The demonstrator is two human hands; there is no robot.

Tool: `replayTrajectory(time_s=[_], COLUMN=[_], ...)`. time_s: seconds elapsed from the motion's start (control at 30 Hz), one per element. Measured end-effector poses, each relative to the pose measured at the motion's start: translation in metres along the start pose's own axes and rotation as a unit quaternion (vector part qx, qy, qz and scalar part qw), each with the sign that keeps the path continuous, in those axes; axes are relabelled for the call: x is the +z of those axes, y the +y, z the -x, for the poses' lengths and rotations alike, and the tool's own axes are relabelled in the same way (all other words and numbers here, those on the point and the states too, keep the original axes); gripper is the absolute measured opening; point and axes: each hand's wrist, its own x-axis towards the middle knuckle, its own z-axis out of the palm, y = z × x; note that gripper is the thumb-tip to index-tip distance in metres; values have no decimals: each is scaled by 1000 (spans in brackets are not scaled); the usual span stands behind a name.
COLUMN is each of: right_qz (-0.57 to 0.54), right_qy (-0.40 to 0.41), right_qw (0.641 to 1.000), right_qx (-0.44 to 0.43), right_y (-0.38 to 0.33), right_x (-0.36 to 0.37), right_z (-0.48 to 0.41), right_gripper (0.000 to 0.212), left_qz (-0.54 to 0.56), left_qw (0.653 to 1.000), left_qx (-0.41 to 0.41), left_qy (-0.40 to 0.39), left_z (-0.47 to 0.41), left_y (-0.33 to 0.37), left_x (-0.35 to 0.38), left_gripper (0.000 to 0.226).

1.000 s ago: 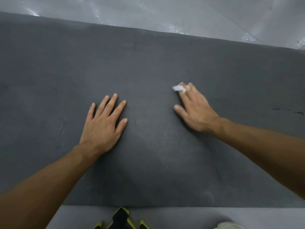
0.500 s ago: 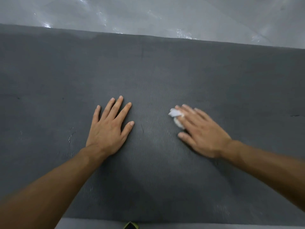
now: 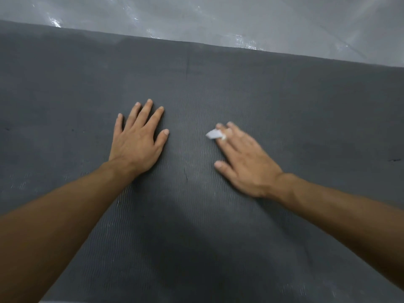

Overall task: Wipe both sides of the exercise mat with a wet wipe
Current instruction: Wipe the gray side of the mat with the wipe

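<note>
A dark grey textured exercise mat (image 3: 284, 95) lies flat and fills most of the view. My left hand (image 3: 137, 141) rests on it palm down with fingers spread. To its right, my right hand (image 3: 244, 162) lies flat on the mat, fingers straight, pressing a small white wet wipe (image 3: 214, 134) against the surface. Only a crumpled corner of the wipe sticks out past the fingertips; the rest is hidden under the fingers. The right hand is slightly blurred.
Beyond the mat's far edge runs a shiny light grey floor (image 3: 218, 18). A small dark tear marks the mat near the right edge (image 3: 393, 160). Mat surface stretches widely to the left and right of both hands.
My right hand slid the wipe toward me and then away again over the mat. The view shifted forward, so the mat's near edge and the shoes dropped out of sight. My left hand stayed planted.
</note>
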Motion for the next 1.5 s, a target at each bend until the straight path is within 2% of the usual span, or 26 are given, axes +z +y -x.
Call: replayTrajectory(time_s=[0.1, 0.2, 0.27, 0.4, 0.53, 0.63, 0.7, 0.77, 0.9, 1.0, 1.17, 1.27, 1.37, 1.5], right_qz=[43, 86, 92, 81, 47, -2, -15, 6, 54, 81, 106, 80, 35, 4], right_qy=[-54, -56, -41, 10, 38, 39, 37, 1, -72, -77, -25, 7, 34, 84], right_qw=[988, 978, 984, 996, 993, 989, 996, 1000, 967, 949, 984, 996, 998, 991], right_qx=[-137, -181, -146, -19, 100, 140, 84, -24, -239, -296, -142, -49, 32, 100], right_y=[-40, -39, -19, 33, 84, 96, 76, 42, -24, -28, 25, 59, 80, 93], right_x=[11, 12, 6, -14, -36, -46, -44, -33, -5, 5, -17, -33, -49, -53], right_z=[16, 15, 0, -44, -94, -122, -125, -106, -25, -6, -74, -119, -161, -197], right_gripper=[74, 70, 70, 71, 76, 80, 78, 76, 71, 67, 69, 73, 74, 65], left_qz=[-6, -13, -15, -24, -31, -32, -31, -28, -32, -34, -34, -37, -38, -35], left_qw=[1000, 1000, 1000, 1000, 999, 999, 999, 1000, 999, 999, 999, 999, 999, 999], left_qx=[7, 6, 2, 1, -1, 1, 2, 1, 1, 1, 0, 0, 1, -18], left_qy=[16, 24, 23, 16, 9, 9, 6, 3, 6, 3, -5, -9, -14, -15], left_z=[2, 4, 3, 3, 2, 2, 2, 2, 1, 1, 0, 1, 0, -1], left_y=[0, 2, 2, 1, 0, 0, 0, 0, 0, -1, -2, -1, 0, 1], left_x=[4, 6, 5, 5, 5, 5, 4, 3, 4, 5, 5, 4, 3, 2], left_gripper=[66, 66, 66, 66, 67, 67, 67, 67, 67, 67, 67, 67, 67, 67])
